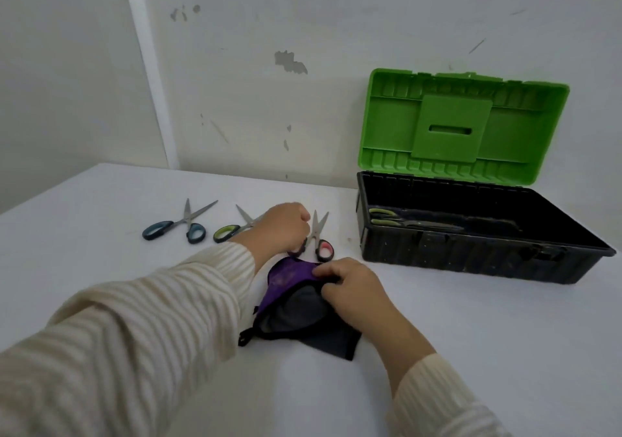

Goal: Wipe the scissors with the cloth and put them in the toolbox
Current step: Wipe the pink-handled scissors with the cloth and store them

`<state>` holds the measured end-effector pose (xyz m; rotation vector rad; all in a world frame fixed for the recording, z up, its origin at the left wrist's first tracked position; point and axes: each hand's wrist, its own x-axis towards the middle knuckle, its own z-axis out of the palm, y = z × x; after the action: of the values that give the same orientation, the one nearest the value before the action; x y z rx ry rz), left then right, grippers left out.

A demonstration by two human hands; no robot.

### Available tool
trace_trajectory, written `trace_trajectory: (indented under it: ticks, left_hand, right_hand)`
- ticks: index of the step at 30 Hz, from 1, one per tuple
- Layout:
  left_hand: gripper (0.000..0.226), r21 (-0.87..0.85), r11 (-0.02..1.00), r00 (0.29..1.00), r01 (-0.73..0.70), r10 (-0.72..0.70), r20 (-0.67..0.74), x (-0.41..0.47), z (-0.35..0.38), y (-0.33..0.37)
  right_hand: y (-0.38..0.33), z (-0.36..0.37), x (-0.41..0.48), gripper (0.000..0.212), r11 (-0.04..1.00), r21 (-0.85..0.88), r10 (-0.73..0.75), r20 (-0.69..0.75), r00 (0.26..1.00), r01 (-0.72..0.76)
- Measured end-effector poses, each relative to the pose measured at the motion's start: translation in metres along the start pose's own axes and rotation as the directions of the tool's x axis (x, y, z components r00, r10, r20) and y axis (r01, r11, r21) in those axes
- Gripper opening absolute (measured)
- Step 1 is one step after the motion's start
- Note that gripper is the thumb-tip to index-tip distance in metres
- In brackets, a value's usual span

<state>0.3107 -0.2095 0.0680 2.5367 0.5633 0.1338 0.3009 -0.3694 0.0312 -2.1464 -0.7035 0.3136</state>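
Nearest you, your right hand (353, 290) pinches the top edge of the purple-and-black cloth (292, 305), which lies crumpled on the white surface (471, 352). Just beyond it, your left hand (281, 227) curls its fingers round one handle of the red-handled scissors (318, 234). The green-handled scissors (227, 233) and blue-handled scissors (185, 226) lie to their left. At the far right, the open toolbox (471, 254) holds another pair (404, 222).

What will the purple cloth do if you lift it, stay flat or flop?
Probably flop: the cloth lies bunched and folded where the right hand pinches it. It looks thin, so it is likely light. With no round shape, it seems unlikely to roll.
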Motion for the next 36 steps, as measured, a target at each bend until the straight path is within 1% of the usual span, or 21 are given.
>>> trace_trajectory:
  ticks: [2, 4, 6, 8, 10, 12, 13, 14, 15, 16, 17, 18, 21, 23, 25, 27, 29, 30, 32, 34, 36]
  left_hand:
    - [0.036, 0.218, 0.975, 0.991, -0.047, 0.019, 0.129, 0.010, 0.011, -0.002]
    - [0.031, 0.337, 0.938, 0.990, -0.076, 0.031, 0.137, 0.021, 0.019, -0.001]
    - [0.025, 0.410, 0.908, 0.990, -0.084, 0.029, 0.139, 0.028, 0.022, 0.003]
    - [0.023, 0.456, 0.885, 0.982, -0.091, 0.002, 0.191, 0.032, 0.021, 0.009]
    - [0.012, 0.444, 0.894, 0.980, -0.050, -0.042, 0.195, 0.034, 0.020, 0.012]
    - [0.024, 0.354, 0.935, 0.983, 0.021, -0.083, 0.161, 0.035, 0.019, 0.012]
    - [0.026, 0.264, 0.963, 0.986, 0.062, -0.100, 0.135, 0.036, 0.016, 0.010]
    - [0.024, 0.126, 0.986, 0.986, 0.105, -0.120, 0.118, 0.036, 0.011, 0.007]
    - [0.018, -0.069, 0.986, 0.982, 0.155, -0.146, 0.121, 0.034, 0.004, 0.004]
    - [0.013, -0.272, 0.943, 0.978, 0.193, -0.163, 0.130, 0.028, -0.006, -0.001]
    - [0.011, -0.440, 0.873, 0.977, 0.212, -0.171, 0.130, 0.019, -0.017, -0.007]
    - [0.011, -0.562, 0.802, 0.979, 0.203, -0.171, 0.110, 0.009, -0.028, -0.013]
    - [0.015, -0.783, 0.614, 0.987, 0.104, -0.158, 0.008, -0.034, -0.056, -0.031]
    - [0.016, -0.871, 0.487, 0.988, 0.070, -0.155, -0.007, -0.064, -0.060, -0.040]
    - [0.017, -0.911, 0.411, 0.989, 0.044, -0.146, -0.018, -0.090, -0.052, -0.046]
    - [0.020, -0.934, 0.356, 0.989, 0.019, -0.142, -0.034, -0.105, -0.039, -0.050]
    - [0.020, -0.959, 0.282, 0.991, 0.023, -0.136, -0.016, -0.112, -0.029, -0.054]
    - [0.017, -0.963, 0.267, 0.991, 0.039, -0.134, 0.003, -0.112, -0.026, -0.057]
    - [0.011, -0.946, 0.312, 0.990, 0.084, -0.132, 0.044, -0.112, -0.024, -0.063]
    - [0.014, -0.911, 0.391, 0.988, 0.129, -0.126, 0.086, -0.110, -0.024, -0.070]
    - [0.019, -0.883, 0.440, 0.985, 0.163, -0.122, 0.121, -0.108, -0.024, -0.075]
  right_hand:
    - [0.003, 0.008, 0.000, 0.032, 0.984, -0.151, -0.109, -0.080, 0.991, 0.097]
    - [0.004, 0.011, 0.001, 0.030, 0.949, -0.268, -0.199, -0.096, 0.975, 0.167]
    - [0.007, 0.013, 0.003, 0.030, 0.922, -0.325, -0.249, -0.084, 0.965, 0.210]
    - [0.010, 0.015, 0.006, 0.029, 0.911, -0.339, -0.282, -0.100, 0.954, 0.234]
    - [0.011, 0.017, 0.007, 0.027, 0.905, -0.338, -0.324, -0.154, 0.934, 0.258]
    - [0.008, 0.017, 0.006, 0.023, 0.907, -0.317, -0.359, -0.239, 0.902, 0.277]
    - [0.005, 0.014, 0.004, 0.020, 0.911, -0.307, -0.362, -0.282, 0.889, 0.274]
    - [0.002, 0.011, 0.002, 0.019, 0.915, -0.301, -0.361, -0.310, 0.880, 0.269]
    - [0.001, 0.008, 0.000, 0.020, 0.917, -0.298, -0.358, -0.319, 0.877, 0.266]
    - [0.001, 0.004, -0.002, 0.020, 0.923, -0.283, -0.347, -0.320, 0.881, 0.261]
    - [0.000, 0.002, -0.005, 0.020, 0.936, -0.246, -0.324, -0.326, 0.888, 0.251]
    - [-0.001, 0.001, -0.008, 0.020, 0.954, -0.183, -0.287, -0.339, 0.896, 0.237]
    - [-0.012, -0.001, -0.015, 0.027, 0.978, 0.067, -0.161, -0.369, 0.915, 0.199]
    - [-0.027, 0.001, -0.018, 0.029, 0.947, 0.258, -0.100, -0.335, 0.937, 0.194]
    - [-0.045, 0.007, -0.019, 0.020, 0.902, 0.404, -0.045, -0.259, 0.965, 0.150]
    - [-0.056, 0.017, -0.021, 0.023, 0.904, 0.415, -0.025, -0.196, 0.980, 0.105]
    - [-0.059, 0.026, -0.021, 0.026, 0.937, 0.337, -0.028, -0.205, 0.978, 0.097]
    - [-0.059, 0.028, -0.022, 0.026, 0.944, 0.317, -0.020, -0.220, 0.975, 0.091]
    - [-0.056, 0.027, -0.022, 0.026, 0.937, 0.339, 0.002, -0.240, 0.971, 0.082]
    - [-0.052, 0.026, -0.021, 0.027, 0.924, 0.373, 0.005, -0.236, 0.972, 0.086]
    - [-0.050, 0.024, -0.020, 0.029, 0.931, 0.355, -0.004, -0.220, 0.976, 0.084]
